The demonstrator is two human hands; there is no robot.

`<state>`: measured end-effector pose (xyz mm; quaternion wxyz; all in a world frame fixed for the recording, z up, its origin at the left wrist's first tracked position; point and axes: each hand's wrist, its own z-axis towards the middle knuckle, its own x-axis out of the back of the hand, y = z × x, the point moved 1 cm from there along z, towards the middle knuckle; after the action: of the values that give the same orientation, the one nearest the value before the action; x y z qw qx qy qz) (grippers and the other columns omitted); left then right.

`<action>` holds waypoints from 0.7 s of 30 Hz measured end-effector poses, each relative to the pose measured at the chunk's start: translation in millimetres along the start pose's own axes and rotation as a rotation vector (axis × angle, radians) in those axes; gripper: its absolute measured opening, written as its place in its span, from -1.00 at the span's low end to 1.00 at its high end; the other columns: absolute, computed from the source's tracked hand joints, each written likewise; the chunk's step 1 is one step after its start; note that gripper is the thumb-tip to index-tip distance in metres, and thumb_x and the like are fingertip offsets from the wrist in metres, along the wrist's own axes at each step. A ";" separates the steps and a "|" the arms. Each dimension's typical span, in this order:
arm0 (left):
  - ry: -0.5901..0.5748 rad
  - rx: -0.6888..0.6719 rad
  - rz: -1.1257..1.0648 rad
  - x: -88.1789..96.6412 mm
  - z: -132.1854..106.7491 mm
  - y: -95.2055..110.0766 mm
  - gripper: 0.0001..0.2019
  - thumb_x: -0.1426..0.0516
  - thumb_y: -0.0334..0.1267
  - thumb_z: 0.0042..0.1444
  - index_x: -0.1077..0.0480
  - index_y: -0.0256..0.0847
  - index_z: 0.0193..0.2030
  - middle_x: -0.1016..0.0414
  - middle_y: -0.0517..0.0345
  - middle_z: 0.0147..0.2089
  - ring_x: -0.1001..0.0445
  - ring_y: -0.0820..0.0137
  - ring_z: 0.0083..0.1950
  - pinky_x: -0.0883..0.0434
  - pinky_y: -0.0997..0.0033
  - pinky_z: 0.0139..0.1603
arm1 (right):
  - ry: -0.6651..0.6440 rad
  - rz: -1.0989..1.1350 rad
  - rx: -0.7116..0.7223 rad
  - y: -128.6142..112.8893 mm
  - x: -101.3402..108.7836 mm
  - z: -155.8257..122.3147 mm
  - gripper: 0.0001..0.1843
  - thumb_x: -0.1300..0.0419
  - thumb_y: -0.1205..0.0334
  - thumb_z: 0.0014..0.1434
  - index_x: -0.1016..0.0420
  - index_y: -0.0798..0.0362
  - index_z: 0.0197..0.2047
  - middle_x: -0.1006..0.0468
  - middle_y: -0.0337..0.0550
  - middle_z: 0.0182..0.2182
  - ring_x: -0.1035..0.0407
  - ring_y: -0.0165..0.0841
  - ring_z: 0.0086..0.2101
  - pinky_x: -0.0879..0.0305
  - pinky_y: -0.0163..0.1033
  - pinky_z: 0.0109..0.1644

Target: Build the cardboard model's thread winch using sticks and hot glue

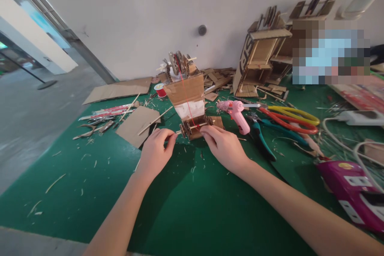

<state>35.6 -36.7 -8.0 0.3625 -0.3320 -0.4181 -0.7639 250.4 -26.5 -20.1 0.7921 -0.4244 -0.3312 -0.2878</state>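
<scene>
Cardboard model [186, 98], white wadding inside, pinched by left hand [154, 151] and right hand [224, 148].

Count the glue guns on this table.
1. The pink glue gun lies on the green mat, right of the cardboard model, beyond the right hand. Clutter may hide others.

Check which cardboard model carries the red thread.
The small cardboard model between the left hand and right hand: a red thread runs down its front. The larger cardboard frame by the wall shows none.
</scene>
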 end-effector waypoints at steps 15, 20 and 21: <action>0.016 -0.036 0.039 1.0 2.3 0.7 -0.85 0.01 -0.28 0.28 -0.32 -0.18 -0.29 -0.43 0.17 -0.33 -0.37 0.39 -0.27 -0.29 0.39 -0.24 | -0.062 -0.108 -0.005 -0.7 -0.9 -1.0 -0.73 0.02 0.25 0.31 -0.49 -0.02 -0.06 -0.61 -0.17 -0.18 -0.53 -0.31 -0.33 -0.35 -0.27 -0.31; 0.026 -0.034 0.042 -0.6 4.8 0.2 -0.84 0.02 -0.27 0.29 -0.31 -0.18 -0.30 -0.43 0.16 -0.33 -0.37 0.38 -0.27 -0.29 0.40 -0.27 | -0.060 -0.133 0.006 -1.6 -0.4 -0.4 -0.72 0.02 0.23 0.31 -0.48 -0.04 -0.04 -0.62 -0.20 -0.18 -0.53 -0.30 -0.34 -0.34 -0.27 -0.35; 0.029 -0.034 0.042 -0.9 5.5 0.3 -0.84 0.02 -0.28 0.29 -0.31 -0.18 -0.31 -0.43 0.16 -0.33 -0.37 0.38 -0.27 -0.29 0.40 -0.27 | -0.064 -0.141 0.009 -1.8 -0.2 -0.3 -0.72 0.01 0.23 0.31 -0.48 -0.04 -0.04 -0.62 -0.20 -0.19 -0.53 -0.30 -0.35 -0.33 -0.27 -0.37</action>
<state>37.4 -31.7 -6.3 0.3786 -0.3356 -0.3926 -0.7680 249.0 -27.6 -19.5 0.7607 -0.4056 -0.3868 -0.3274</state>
